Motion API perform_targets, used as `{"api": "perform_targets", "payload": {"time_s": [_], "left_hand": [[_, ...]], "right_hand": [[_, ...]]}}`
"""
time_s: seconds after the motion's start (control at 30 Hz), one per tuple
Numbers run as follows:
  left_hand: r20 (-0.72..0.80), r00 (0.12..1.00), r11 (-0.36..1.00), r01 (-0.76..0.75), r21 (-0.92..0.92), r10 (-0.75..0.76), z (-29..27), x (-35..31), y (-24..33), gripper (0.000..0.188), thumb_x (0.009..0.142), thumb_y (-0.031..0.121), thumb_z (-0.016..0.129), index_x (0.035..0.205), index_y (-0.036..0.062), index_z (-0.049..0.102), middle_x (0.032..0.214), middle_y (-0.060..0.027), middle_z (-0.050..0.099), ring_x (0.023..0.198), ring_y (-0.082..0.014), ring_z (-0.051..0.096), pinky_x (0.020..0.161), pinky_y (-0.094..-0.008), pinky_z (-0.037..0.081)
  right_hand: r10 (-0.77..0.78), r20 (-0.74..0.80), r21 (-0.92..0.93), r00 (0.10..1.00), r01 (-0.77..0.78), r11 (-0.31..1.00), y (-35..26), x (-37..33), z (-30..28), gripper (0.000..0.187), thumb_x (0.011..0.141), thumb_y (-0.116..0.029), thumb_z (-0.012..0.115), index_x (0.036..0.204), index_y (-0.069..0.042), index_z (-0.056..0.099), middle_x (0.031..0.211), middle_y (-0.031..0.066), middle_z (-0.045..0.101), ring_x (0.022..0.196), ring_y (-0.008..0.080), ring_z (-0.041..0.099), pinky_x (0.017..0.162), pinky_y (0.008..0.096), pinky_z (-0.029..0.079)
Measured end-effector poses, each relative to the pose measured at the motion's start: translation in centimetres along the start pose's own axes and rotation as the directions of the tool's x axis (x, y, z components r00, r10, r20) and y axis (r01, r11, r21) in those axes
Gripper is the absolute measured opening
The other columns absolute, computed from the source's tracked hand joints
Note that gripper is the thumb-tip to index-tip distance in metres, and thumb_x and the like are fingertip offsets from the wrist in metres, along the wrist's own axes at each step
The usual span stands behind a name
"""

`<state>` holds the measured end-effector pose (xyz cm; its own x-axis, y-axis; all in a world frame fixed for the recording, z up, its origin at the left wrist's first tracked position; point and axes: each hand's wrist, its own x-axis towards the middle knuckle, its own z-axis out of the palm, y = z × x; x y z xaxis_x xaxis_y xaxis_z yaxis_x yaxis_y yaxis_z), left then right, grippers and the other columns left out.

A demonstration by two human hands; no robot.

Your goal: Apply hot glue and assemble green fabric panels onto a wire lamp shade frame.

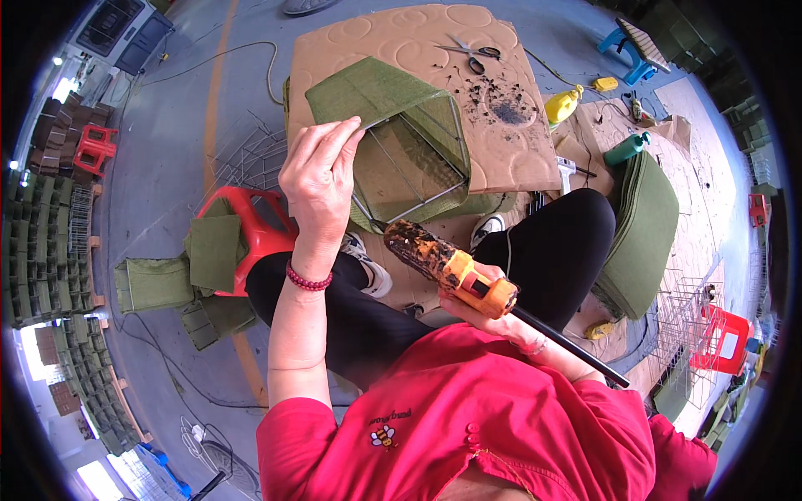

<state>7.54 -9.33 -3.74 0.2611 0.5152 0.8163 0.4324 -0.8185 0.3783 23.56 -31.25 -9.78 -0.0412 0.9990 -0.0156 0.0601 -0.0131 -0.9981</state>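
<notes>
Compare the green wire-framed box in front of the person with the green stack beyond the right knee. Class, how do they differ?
Shape: the green box is opened out around a hollow; the green stack is many flat layers lying together.
Wire: metal rods show along the box's opening; none are seen on the stack.
Contact: the left hand pinches the box's edge; neither hand touches the stack.
Shared: both are green.
</notes>
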Motion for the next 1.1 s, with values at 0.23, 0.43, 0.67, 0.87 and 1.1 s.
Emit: {"api": "perform_targets", "payload": {"time_s": [0.23,0.43,0.67,0.87,1.1], "left_hand": [[0.000,1.000,1.000,-0.008,-0.003,0.008,0.0,0.1,0.1,0.022,0.077,0.001,0.078,0.098,0.0050,0.074,0.087,-0.0065,0.069,0.075,-0.0220,0.065,0.067,-0.0336,0.053],[-0.002,1.000,1.000,-0.006,0.003,0.006,0.0,0.1,0.0,0.022,0.077,0.001,0.078,0.098,0.0050,0.074,0.087,-0.0063,0.069,0.075,-0.0217,0.064,0.067,-0.0334,0.052],[-0.004,1.000,1.000,0.000,-0.002,0.000,0.0,0.1,0.2,0.021,0.077,0.001,0.078,0.098,0.0045,0.074,0.086,-0.0066,0.069,0.074,-0.0214,0.064,0.066,-0.0333,0.052],[0.005,0.999,0.999,0.040,-0.021,-0.040,-0.1,0.2,0.2,0.019,0.078,0.001,0.078,0.097,0.0042,0.074,0.085,-0.0068,0.069,0.074,-0.0216,0.065,0.067,-0.0332,0.052],[0.004,0.998,0.997,0.059,-0.041,-0.059,-0.3,0.3,0.1,0.018,0.078,0.001,0.078,0.096,0.0040,0.075,0.085,-0.0070,0.070,0.075,-0.0213,0.066,0.067,-0.0322,0.053]], "right_hand": [[0.005,0.017,-0.050,1.000,-0.004,0.999,-0.2,0.0,-0.1,0.043,0.083,-0.015,0.077,0.120,-0.004,0.060,0.087,0.0025,0.066,0.077,0.0102,0.058,0.074,0.0279,0.049],[0.001,0.014,-0.080,1.000,0.000,0.997,-0.4,0.5,-0.3,0.041,0.082,-0.015,0.077,0.118,-0.003,0.061,0.090,0.0052,0.068,0.078,0.0110,0.061,0.074,0.0290,0.051],[-0.058,-0.006,-0.065,0.998,0.057,0.996,-2.1,1.3,-0.1,0.014,0.082,-0.010,0.074,0.090,-0.006,0.064,0.082,0.0035,0.063,0.074,0.0160,0.062,0.068,0.0298,0.048],[-0.069,-0.022,-0.073,0.997,0.067,0.995,-1.4,1.2,0.1,0.014,0.082,-0.009,0.075,0.090,-0.005,0.064,0.082,0.0037,0.063,0.074,0.0158,0.062,0.068,0.0296,0.049],[-0.080,-0.027,-0.084,0.996,0.077,0.993,-2.1,2.2,0.1,0.013,0.082,-0.008,0.075,0.089,-0.006,0.064,0.081,0.0038,0.063,0.074,0.0161,0.062,0.068,0.0303,0.049]]}}
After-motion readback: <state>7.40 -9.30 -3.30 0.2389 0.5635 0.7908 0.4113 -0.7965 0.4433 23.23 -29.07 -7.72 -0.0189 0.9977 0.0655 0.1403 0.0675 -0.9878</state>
